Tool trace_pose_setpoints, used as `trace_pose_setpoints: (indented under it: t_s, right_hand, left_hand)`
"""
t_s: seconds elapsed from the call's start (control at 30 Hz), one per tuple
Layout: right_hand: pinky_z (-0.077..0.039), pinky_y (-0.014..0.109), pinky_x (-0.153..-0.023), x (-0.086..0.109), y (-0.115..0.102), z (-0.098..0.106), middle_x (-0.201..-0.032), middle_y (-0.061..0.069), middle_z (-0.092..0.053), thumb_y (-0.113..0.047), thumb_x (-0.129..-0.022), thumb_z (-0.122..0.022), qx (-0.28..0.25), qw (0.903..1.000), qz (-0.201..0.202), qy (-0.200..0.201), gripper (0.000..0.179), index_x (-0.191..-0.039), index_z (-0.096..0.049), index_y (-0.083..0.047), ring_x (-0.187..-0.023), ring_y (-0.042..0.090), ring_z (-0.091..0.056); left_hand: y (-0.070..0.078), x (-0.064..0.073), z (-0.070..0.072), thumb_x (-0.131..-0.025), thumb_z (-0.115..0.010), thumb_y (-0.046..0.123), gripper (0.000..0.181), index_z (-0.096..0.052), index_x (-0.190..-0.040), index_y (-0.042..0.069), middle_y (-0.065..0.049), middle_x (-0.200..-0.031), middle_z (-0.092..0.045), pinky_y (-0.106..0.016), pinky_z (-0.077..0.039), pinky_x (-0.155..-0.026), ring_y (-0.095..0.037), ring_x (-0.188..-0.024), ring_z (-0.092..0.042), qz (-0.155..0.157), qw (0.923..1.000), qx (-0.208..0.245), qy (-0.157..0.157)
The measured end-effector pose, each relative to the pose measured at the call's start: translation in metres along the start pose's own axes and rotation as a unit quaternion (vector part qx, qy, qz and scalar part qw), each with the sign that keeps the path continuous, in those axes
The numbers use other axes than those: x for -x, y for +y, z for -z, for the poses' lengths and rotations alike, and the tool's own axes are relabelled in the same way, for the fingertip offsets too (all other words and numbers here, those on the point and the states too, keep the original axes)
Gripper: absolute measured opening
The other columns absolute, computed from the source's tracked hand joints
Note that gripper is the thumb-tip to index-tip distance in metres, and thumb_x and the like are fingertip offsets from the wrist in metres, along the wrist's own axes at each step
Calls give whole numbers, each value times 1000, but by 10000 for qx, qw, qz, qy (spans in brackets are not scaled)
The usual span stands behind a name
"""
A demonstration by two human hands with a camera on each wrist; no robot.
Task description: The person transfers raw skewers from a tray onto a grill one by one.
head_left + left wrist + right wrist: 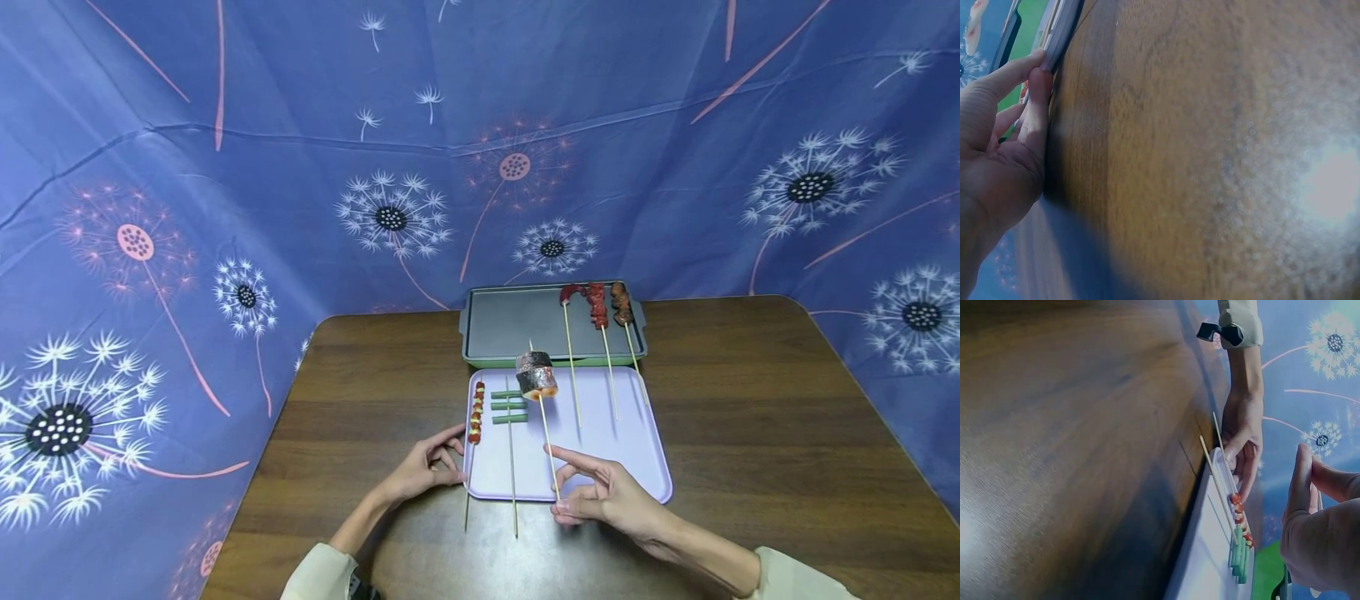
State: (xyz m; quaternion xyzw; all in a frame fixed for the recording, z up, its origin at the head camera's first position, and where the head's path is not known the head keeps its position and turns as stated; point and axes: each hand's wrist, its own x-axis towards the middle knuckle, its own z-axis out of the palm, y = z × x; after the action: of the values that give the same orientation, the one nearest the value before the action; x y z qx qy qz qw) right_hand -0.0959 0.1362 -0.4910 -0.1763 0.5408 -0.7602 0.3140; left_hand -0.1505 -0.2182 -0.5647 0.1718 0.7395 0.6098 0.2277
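My right hand [611,500] pinches the stick of a skewer with dark-skinned, fish-like chunks [536,377], held up tilted over the lilac tray [622,442]. At the tray's left edge, my left hand [423,467] grips the rim between thumb and fingers; the left wrist view shows its fingertips [1038,59] on that rim. Beside it on the tray lies a skewer of small red and yellow pieces [476,414]. To the right of that is a skewer with several green stalk pieces [510,407]. Both sticks stick out past the tray's front edge.
Behind the tray stands a grey griddle [517,321] with a green base. On its right side rest a curved dark red skewer [572,292], a red meat skewer [597,304] and a brown one [621,304], sticks reaching over the tray. A blue dandelion-print cloth [300,208] hangs behind the wooden table [750,417].
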Motion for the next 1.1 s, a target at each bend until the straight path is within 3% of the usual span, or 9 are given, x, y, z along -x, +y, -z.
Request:
trace_pose_setpoints:
  t_s: [0.27, 0.7, 1.1]
  right_hand:
    - [-60, 34, -90, -9, -15, 5, -114, 5, -55, 0, -93, -70, 162, 9982, -386, 432, 83, -158, -18, 9, -98, 14, -74]
    - [-60, 35, -92, -36, -35, 23, -114, 6, -55, 1, -93, -70, 434, 9934, -641, 847, 84, -160, -20, 3, -99, 15, -74]
    - [-59, 31, -93, -68, -51, 46, -117, 7, -54, 8, -93, -65, 219, 9885, -966, 1142, 81, -161, -22, 1, -97, 13, -73]
  left_hand:
    - [-1, 0, 0, -85, -77, -3, 82, -34, -154, -7, -36, -125, -52, -14, -52, -70, -1, -82, -63, -48, 9999, 108, 9]
    - [-5, 0, 0, -85, -77, -3, 81, -34, -154, -8, -37, -122, -53, -14, -52, -71, -1, -81, -64, -166, 9998, 80, -1]
    - [-5, 0, 0, -85, -77, -4, 81, -35, -153, -9, -38, -122, -53, -13, -52, -71, 0, -82, -63, -198, 9998, 45, 15]
